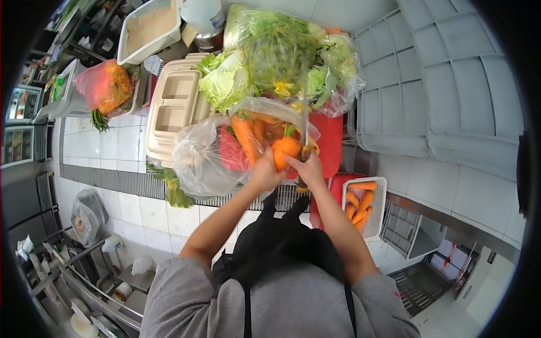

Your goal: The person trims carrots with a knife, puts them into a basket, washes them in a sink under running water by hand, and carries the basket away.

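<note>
In the middle of the head view, my left hand is closed around an orange carrot with a green stem end. My right hand grips a knife, whose long blade points away from me, and its thumb side is close to the carrot. Just beyond my hands lies an opened clear plastic bag with several more carrots in it. Part of a red surface shows beneath these things.
Bagged leafy greens and a cabbage pile up behind the carrots. Beige lidded tubs stand on the left, beside a clear bag. A white basket with peeled-looking carrots is at my right. Grey crates stand further right.
</note>
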The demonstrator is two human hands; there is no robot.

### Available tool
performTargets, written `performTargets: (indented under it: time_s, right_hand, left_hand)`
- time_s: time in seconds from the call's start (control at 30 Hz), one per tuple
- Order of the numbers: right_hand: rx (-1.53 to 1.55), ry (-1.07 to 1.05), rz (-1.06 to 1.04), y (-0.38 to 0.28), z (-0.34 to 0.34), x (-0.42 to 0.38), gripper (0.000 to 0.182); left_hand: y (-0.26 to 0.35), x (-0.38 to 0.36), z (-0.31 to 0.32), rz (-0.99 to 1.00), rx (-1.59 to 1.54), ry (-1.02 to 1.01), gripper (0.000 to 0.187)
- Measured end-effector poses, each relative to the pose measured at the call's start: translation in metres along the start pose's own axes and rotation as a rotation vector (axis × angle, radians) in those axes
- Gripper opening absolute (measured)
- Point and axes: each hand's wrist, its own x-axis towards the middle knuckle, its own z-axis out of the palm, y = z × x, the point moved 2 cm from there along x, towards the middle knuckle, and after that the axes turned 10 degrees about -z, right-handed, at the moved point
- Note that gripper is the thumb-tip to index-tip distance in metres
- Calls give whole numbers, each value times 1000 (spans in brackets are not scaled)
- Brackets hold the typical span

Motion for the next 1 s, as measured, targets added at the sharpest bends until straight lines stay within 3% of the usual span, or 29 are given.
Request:
performTargets:
  time_s: [0.1, 0.23, 0.33, 0.43, 0.5, 0.53, 0.57, 0.6, 0.67, 0.73, 0.77, 0.8, 0.87, 0.93, 1.0]
  right_hand:
    - [436, 218, 136, 13, -19, -37, 35]
    - [621, 402, 418, 68, -37, -106, 38]
    - [423, 517, 528, 116, -60, -161, 45]
    - [155, 447, 432, 123, -100, -203, 52]
    - [-2, 426, 430, 95, -131, -221, 57]
    - [-67, 428, 392, 133, -147, -244, 65]
    - [-284, 397, 552, 148, -168, -261, 72]
    - [-487, 439, 500, 146, -187, -268, 72]
    - [-588, 389, 616, 133, -224, -272, 70]
    - [-717, 350, 642, 128, -255, -273, 63]
    - [-746, 337, 679, 125, -265, -273, 60]
    - [-731, 383, 561, 143, -274, -282, 57]
    - [-632, 399, 490, 128, -271, -283, 48]
    - [-776, 380, 688, 146, -261, -299, 45]
    - [-763, 372, 748, 161, -243, -317, 45]
  left_hand:
    - [15, -35, 36, -114, 112, -312, 56]
    - [22, -59, 71, -105, 350, -664, 65]
    - [29, -75, 112, -59, 471, -889, 65]
    - [23, -102, 167, 71, 464, -1041, 61]
    - [33, -119, 195, 178, 443, -1176, 49]
    - [27, -129, 218, 253, 413, -1205, 46]
    - [22, -138, 236, 327, 378, -1232, 43]
    - [25, -140, 249, 422, 359, -1234, 35]
    - [49, -124, 250, 688, 413, -1171, 22]
    - [40, -96, 240, 722, 219, -935, 19]
    - [43, -75, 219, 837, 216, -798, 19]
    - [52, -52, 190, 533, 106, -739, 18]
    - [26, 1, 147, 425, 232, -535, 16]
    - [15, 54, 86, 347, 278, -330, 21]
    - [-28, 100, 52, 381, 333, -89, 24]
